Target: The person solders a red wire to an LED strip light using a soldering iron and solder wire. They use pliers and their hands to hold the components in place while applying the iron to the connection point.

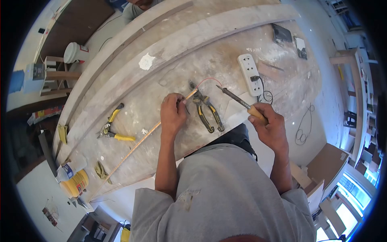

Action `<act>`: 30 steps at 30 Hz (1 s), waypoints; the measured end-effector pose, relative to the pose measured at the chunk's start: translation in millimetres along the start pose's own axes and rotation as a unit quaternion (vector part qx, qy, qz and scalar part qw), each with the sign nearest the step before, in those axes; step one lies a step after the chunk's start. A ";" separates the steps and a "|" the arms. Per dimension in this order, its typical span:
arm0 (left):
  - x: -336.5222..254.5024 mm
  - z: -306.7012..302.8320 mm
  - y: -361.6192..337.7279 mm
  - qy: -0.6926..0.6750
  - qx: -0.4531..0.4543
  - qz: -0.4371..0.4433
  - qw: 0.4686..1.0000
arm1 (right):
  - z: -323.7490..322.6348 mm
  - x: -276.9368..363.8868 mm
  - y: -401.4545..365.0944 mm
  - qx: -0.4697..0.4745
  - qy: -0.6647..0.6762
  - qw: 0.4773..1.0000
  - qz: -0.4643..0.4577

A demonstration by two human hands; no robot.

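Note:
My right hand [269, 125] grips a soldering iron [238, 99] by its wooden handle, its tip pointing up and left over the table. My left hand [173, 113] pinches a long, thin, copper-coloured LED strip [137, 145] near one end. The strip runs diagonally down to the table's lower left. A thin red wire [209, 78] arcs from the strip's end toward the iron's tip. Beneath that end lie black-and-yellow pliers [207, 111], handles toward me. A short dark wire [187, 108] shows by my left fingertips.
Left of my hand lies a yellow-handled cutting tool [111, 127]. A white power strip [249, 74] with a plug sits at right. Curved boards [177, 38] span the far side. A bottle [71, 169] and yellow container [75, 183] stand lower left. Another person [137, 10] is opposite.

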State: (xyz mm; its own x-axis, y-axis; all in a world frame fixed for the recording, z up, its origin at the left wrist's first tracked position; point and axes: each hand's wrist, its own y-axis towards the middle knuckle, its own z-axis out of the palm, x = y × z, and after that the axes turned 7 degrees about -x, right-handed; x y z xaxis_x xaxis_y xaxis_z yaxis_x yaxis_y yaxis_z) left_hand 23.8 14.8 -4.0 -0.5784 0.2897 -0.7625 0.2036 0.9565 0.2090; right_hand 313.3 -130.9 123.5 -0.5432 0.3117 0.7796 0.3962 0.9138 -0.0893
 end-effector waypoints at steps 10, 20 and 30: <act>3.3 -13.6 84.5 -0.259 0.118 -0.035 0.958 | 22.7 -1.3 5.3 -0.002 -0.018 0.998 -0.055; -7.6 14.4 145.7 -0.289 0.370 0.032 0.882 | 39.0 -1.0 -0.1 -0.012 -0.056 0.997 -0.044; 0.2 34.9 146.0 -0.339 0.339 0.099 0.872 | 46.7 0.0 16.8 -0.023 -0.133 0.982 -0.132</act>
State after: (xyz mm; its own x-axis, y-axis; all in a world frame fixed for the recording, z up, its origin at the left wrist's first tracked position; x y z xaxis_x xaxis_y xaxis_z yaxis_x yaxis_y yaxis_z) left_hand 81.0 153.4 5.0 0.0746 0.1395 -0.9874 0.7992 0.5838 0.1428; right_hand 285.4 -103.4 93.1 -0.8030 0.1287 0.5819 0.2456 0.9611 0.1265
